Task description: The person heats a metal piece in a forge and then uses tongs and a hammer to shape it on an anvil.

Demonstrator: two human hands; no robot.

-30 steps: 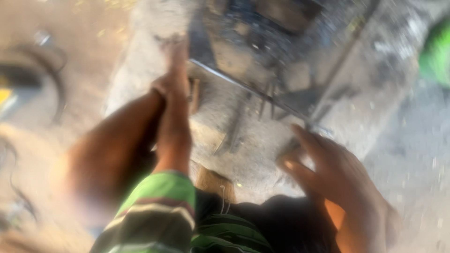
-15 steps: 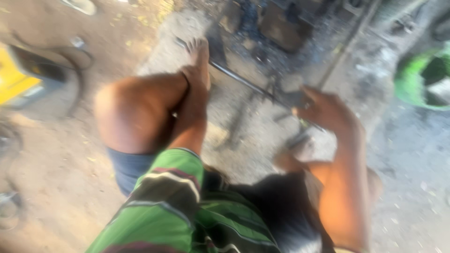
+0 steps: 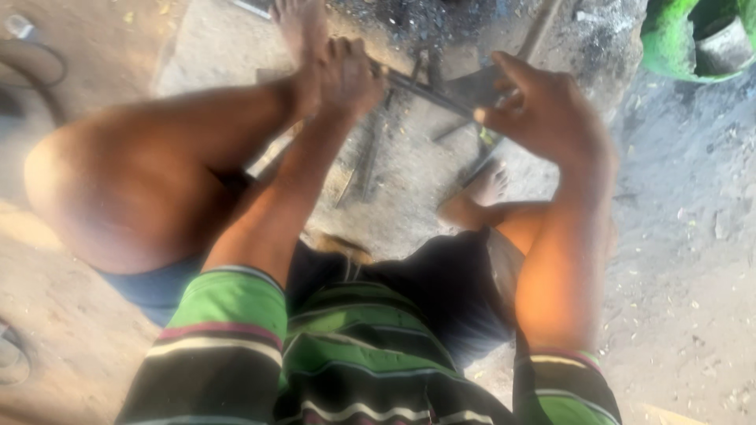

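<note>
Above the ashy ground, your left hand [image 3: 346, 75] has its grip clamped round one end of a thin dark metal rod [image 3: 421, 88]; your right hand [image 3: 543, 110] pinches the other end. A green container [image 3: 669, 39] stands well apart.

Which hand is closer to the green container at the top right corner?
The right hand. It is at the rod's far end, left of the green container; the left hand grips the rod farther left.
</note>
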